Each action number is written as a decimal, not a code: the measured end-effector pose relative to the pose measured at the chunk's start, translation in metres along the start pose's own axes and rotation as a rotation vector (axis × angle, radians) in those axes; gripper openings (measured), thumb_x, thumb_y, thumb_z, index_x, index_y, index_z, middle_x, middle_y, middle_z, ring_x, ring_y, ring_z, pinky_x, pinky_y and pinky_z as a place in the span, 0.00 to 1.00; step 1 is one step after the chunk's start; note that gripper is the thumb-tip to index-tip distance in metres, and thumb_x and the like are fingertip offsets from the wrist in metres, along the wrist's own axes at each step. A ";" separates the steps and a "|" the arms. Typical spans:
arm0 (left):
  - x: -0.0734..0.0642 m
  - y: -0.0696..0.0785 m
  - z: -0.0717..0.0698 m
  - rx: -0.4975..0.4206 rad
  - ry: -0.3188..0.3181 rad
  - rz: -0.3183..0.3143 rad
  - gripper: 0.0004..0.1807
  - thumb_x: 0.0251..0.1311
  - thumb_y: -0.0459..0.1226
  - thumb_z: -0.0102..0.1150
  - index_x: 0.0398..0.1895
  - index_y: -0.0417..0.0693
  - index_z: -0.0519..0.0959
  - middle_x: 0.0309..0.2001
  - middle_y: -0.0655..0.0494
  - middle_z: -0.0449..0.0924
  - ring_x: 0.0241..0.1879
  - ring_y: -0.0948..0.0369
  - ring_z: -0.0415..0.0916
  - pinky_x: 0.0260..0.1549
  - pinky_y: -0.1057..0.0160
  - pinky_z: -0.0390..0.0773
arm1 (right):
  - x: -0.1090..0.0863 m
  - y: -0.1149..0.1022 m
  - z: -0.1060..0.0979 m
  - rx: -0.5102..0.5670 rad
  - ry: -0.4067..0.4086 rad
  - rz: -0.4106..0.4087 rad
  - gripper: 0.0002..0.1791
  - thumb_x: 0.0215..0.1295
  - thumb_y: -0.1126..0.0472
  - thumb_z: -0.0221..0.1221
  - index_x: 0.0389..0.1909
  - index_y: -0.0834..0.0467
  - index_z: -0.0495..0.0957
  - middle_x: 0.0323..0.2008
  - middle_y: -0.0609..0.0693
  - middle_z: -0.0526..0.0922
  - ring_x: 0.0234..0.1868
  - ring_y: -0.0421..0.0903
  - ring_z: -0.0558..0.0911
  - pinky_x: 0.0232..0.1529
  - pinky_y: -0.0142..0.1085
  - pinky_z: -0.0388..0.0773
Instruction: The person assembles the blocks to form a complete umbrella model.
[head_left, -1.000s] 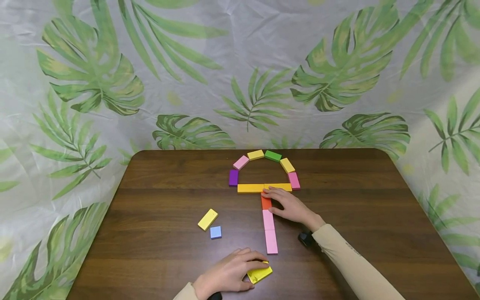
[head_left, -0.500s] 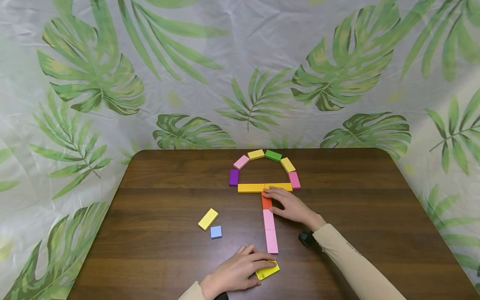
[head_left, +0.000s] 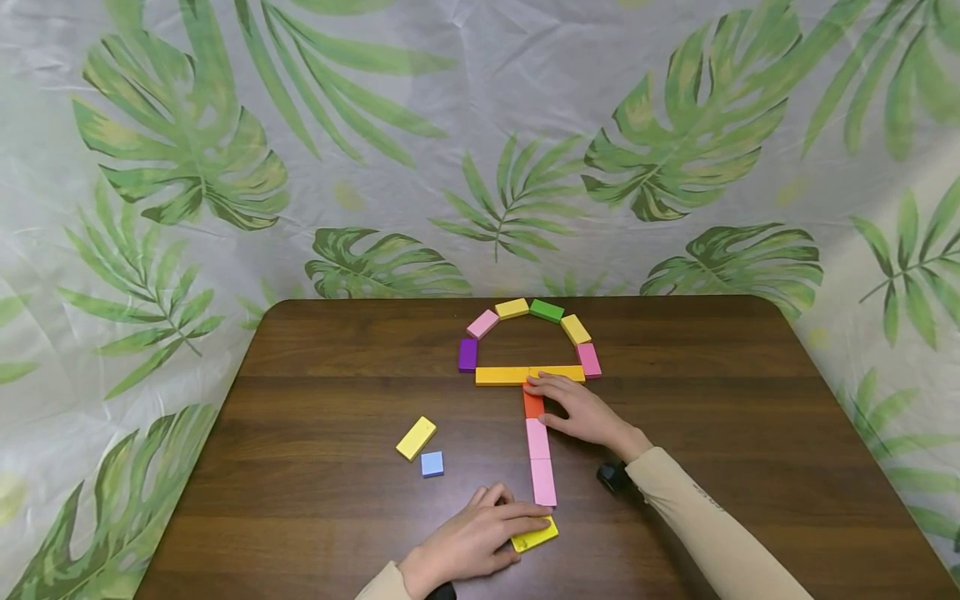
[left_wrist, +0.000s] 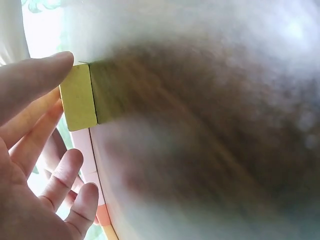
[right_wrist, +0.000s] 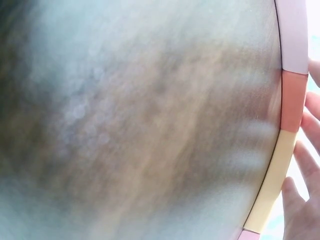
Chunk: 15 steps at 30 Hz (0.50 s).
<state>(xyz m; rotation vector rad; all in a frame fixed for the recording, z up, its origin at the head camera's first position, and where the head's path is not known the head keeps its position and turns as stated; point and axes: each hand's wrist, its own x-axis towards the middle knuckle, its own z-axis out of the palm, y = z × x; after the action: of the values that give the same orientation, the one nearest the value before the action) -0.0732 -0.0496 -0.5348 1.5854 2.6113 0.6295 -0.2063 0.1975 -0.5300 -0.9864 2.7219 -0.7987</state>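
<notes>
My left hand [head_left: 472, 537] pinches a yellow block [head_left: 536, 537] between thumb and fingers, just below the lower end of a column of blocks. Two light pink blocks, an upper one [head_left: 537, 439] and a lower one [head_left: 543, 483], form that column under a red block [head_left: 533, 408]. In the left wrist view, the thumb lies against the yellow block [left_wrist: 79, 97]. My right hand [head_left: 585, 412] rests with its fingertips on the red block and the right orange block [head_left: 566, 372]; a left orange block [head_left: 501, 377] continues that crosswise row.
Above the orange row, an arch runs from a purple block [head_left: 468, 355] over a green block [head_left: 547, 311] to a dark pink block [head_left: 588, 360]. A loose pale yellow block [head_left: 416, 438] and a small blue block [head_left: 432, 464] lie left on the wooden table [head_left: 300, 500].
My left hand has slid the yellow block right and slightly up, closer to the pink column's lower end. The right hand stays in place on the blocks.
</notes>
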 end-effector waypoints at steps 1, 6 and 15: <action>0.000 0.000 0.000 -0.004 0.003 -0.004 0.30 0.54 0.40 0.67 0.64 0.57 0.73 0.63 0.70 0.69 0.46 0.68 0.61 0.43 0.73 0.60 | 0.000 0.000 0.000 -0.001 0.000 -0.001 0.30 0.65 0.50 0.59 0.66 0.57 0.69 0.68 0.51 0.66 0.70 0.52 0.59 0.67 0.51 0.55; 0.000 0.000 -0.001 -0.011 0.021 -0.017 0.30 0.54 0.40 0.67 0.63 0.57 0.74 0.63 0.70 0.69 0.46 0.67 0.62 0.42 0.72 0.60 | 0.000 0.000 0.000 0.000 0.001 -0.006 0.30 0.65 0.50 0.59 0.66 0.57 0.69 0.68 0.51 0.66 0.70 0.52 0.59 0.66 0.52 0.55; 0.000 0.000 -0.001 -0.013 0.024 -0.014 0.30 0.54 0.40 0.68 0.63 0.56 0.74 0.63 0.69 0.69 0.46 0.67 0.62 0.42 0.73 0.60 | 0.000 0.000 0.000 0.003 -0.003 0.001 0.30 0.65 0.50 0.59 0.66 0.56 0.69 0.68 0.51 0.66 0.70 0.52 0.59 0.67 0.52 0.55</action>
<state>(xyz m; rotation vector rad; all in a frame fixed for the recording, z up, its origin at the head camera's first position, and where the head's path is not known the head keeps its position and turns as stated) -0.0736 -0.0501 -0.5344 1.5641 2.6274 0.6680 -0.2060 0.1978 -0.5306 -0.9844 2.7179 -0.8004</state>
